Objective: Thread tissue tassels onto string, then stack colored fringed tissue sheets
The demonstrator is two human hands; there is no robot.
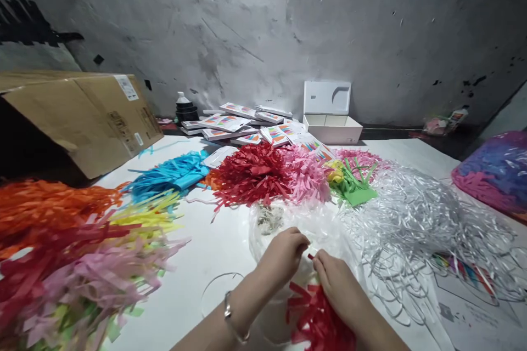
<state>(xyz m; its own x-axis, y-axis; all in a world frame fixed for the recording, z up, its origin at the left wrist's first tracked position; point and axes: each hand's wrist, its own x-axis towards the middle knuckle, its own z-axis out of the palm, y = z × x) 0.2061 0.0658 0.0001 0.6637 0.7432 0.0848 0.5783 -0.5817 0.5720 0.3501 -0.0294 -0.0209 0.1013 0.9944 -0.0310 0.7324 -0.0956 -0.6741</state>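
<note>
In the middle foreground my right hand [337, 282] is closed on a red tissue-paper tassel [317, 318]. The tassel's narrow twisted tip sticks out between thumb and finger, and its cut strips hang below. Close beside it, a small gap away, my left hand [284, 255] has its fingers pinched together. Whatever is in that pinch is too small to make out. Both hands are above a clear plastic bag [341, 225] with small pale bits [269, 218] inside. Behind the bag lie a dark red fringe bundle [257, 173] and a pink one [307, 175].
Orange fringe [53, 211], pink strips [99, 277] and a blue bundle [171, 175] lie left. A cardboard box [94, 120] stands behind them. Flat printed packs [230, 123] and an open white box [331, 129] are at the back. Tangled silver ribbon [420, 214] spreads right.
</note>
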